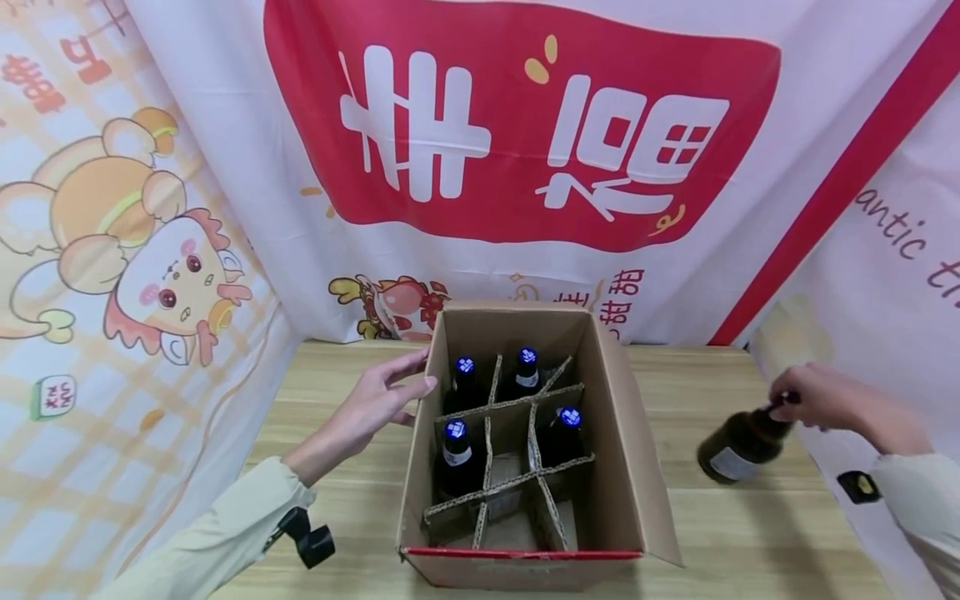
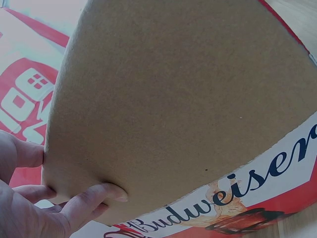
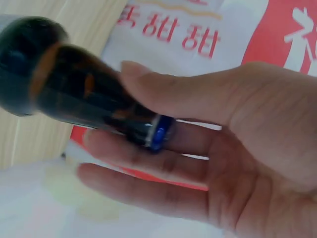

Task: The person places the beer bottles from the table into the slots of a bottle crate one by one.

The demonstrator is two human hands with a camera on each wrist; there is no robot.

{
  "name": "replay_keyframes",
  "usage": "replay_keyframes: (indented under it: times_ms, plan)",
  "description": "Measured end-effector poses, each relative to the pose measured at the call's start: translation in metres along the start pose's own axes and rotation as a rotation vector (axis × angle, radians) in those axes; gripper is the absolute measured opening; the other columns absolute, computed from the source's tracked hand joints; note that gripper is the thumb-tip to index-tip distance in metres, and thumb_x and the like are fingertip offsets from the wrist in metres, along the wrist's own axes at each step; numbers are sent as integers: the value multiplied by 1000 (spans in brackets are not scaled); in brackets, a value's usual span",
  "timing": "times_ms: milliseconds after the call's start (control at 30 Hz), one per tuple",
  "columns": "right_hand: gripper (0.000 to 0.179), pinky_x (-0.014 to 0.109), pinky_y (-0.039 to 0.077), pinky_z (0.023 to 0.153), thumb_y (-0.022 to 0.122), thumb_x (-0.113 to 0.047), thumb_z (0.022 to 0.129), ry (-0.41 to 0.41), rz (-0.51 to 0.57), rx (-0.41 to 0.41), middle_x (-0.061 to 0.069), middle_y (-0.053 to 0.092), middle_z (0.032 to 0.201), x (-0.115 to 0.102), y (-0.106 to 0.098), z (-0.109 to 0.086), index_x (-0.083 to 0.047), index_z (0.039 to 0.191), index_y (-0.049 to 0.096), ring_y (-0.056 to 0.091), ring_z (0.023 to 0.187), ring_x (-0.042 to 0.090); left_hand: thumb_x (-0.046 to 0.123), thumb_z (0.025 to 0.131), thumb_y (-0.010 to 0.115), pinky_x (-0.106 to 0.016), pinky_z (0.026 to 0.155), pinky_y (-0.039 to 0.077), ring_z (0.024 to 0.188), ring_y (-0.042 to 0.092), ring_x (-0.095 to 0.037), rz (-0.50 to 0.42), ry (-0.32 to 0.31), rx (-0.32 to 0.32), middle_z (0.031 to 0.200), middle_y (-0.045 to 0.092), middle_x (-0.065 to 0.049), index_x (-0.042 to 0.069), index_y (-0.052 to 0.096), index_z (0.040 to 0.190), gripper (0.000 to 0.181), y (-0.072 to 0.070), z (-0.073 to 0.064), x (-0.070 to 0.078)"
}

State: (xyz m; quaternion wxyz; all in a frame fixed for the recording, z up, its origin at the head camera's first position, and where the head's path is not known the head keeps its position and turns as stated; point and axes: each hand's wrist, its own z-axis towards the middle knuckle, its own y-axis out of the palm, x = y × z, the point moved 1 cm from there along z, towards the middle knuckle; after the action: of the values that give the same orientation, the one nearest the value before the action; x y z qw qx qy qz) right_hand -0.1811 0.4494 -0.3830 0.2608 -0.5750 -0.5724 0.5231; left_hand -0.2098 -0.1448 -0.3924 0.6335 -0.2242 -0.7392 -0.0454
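Around the neck of a dark brown beer bottle (image 1: 738, 450), just below its blue cap (image 3: 161, 133), my right hand (image 1: 832, 404) has its thumb and fingers. The bottle tilts above the table, to the right of an open cardboard box (image 1: 630, 433). At the box's left edge, my left hand (image 1: 375, 396) pinches the brown flap (image 2: 183, 99), its thumb partly hidden behind the edge. Inside the box, crossed cardboard dividers (image 1: 517, 479) separate several blue-capped bottles (image 1: 457, 454). Two of these stand at the back, one at left and one at right.
Light wood table (image 1: 697, 367) extends on both sides of the box. Printed cloth (image 1: 525, 275) hangs behind it and at both sides. The box's right flap (image 1: 648, 467) folds outward. A black wrist device (image 1: 315, 546) is on the left sleeve.
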Motion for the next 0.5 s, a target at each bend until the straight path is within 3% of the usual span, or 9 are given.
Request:
replay_keyframes:
  times_ms: [100,200,367,433,500]
  plan:
    - [11,28,53,60,84,-8,85,-129,-137,171,-3,72,86,-10,4,21,-6,91,75,59,72,7,22,104,65,-42,90,64,131,59,-45,2,2,-1,170,25,-24,8,35,163,68,-1,1,1]
    - [18,31,52,64,86,-11,85,-143,-125,287,-1,74,91,-18,8,38,-8,98,74,61,76,10,22,103,65,-42,90,64,131,59,-45,4,2,1,170,25,-24,8,35,163,68,-2,2,1]
    - [29,25,54,64,86,-11,86,-88,145,433,10,78,98,-22,22,59,-6,111,71,69,82,15,22,103,65,-41,89,64,131,59,-46,-2,8,-1,170,25,-24,9,36,163,67,-1,1,1]
    - [31,19,54,65,85,-12,88,-61,279,513,11,78,101,-20,34,68,-4,114,71,71,84,7,21,103,65,-41,88,65,131,59,-46,-12,10,-6,170,25,-23,8,36,163,67,-1,0,0]
    - [34,13,53,67,84,-17,90,-15,426,596,3,79,102,-17,51,79,-5,118,70,69,85,-3,21,104,65,-40,87,65,131,59,-46,-17,9,-4,170,25,-23,8,35,163,67,-1,-1,0]
